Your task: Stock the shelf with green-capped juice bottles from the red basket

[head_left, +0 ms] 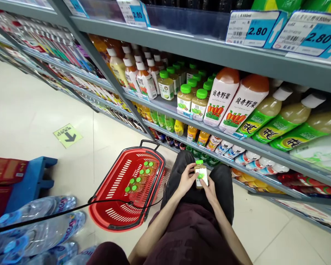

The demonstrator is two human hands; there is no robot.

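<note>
A small juice bottle point(201, 174) with a green cap and white label is held upright above my lap. My left hand point(187, 180) wraps its left side, fingers at the label. My right hand point(210, 190) grips the lower right of the same bottle, with the thumb over the label. To the left of my knees, a red shopping basket point(114, 184) stands on the floor. Inside it several matching green-capped bottles point(142, 176) are gathered toward the side near the shelf. More such bottles point(185, 97) stand on the middle shelf in front of me.
Tall carrot-juice bottles point(223, 96) flank the small ones on the shelf point(165, 104). A black cord point(105, 201) crosses over the basket. Large water bottles point(44, 228) lie at lower left, beside a blue pallet point(34, 180). A floor arrow sticker point(68, 135) lies beyond the basket.
</note>
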